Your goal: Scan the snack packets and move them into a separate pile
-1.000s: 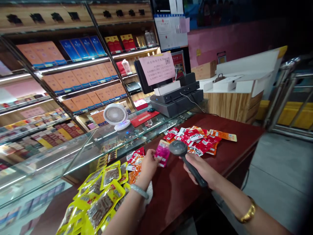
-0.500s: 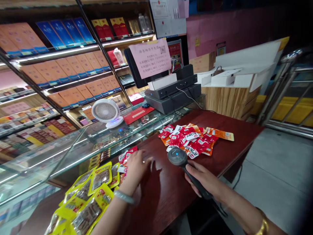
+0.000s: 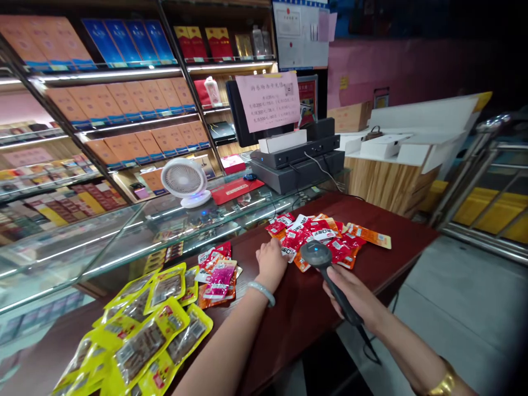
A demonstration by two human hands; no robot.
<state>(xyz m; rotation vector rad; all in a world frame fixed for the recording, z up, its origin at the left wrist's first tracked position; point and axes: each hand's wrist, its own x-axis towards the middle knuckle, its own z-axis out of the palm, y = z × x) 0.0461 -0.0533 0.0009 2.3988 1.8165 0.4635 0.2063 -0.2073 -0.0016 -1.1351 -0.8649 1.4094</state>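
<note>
My left hand (image 3: 272, 261), with a pale bangle at its wrist, is at the near left edge of a pile of red, white and orange snack packets (image 3: 317, 234). Its fingers are curled against a red-and-white packet (image 3: 289, 253); the fingertips are partly hidden. My right hand (image 3: 350, 291) grips the handle of a dark barcode scanner (image 3: 317, 254), whose head is over the front of that pile. Further left lies a smaller heap of red, orange and magenta packets (image 3: 220, 279). Beside it, yellow-edged packs of brown food (image 3: 144, 344) overlap one another.
The packets lie on a dark red table (image 3: 297, 324) against a glass display counter (image 3: 124, 234). On the counter stand a white fan (image 3: 184, 179) and a monitor with a pink notice (image 3: 270, 102). A metal railing (image 3: 474, 181) is at right; the scanner cable (image 3: 369, 344) hangs down.
My left hand has moved right, from the smaller heap to the larger pile, uncovering a magenta packet and another yellow pack. The scanner has shifted slightly right, and the camera view has turned a little.
</note>
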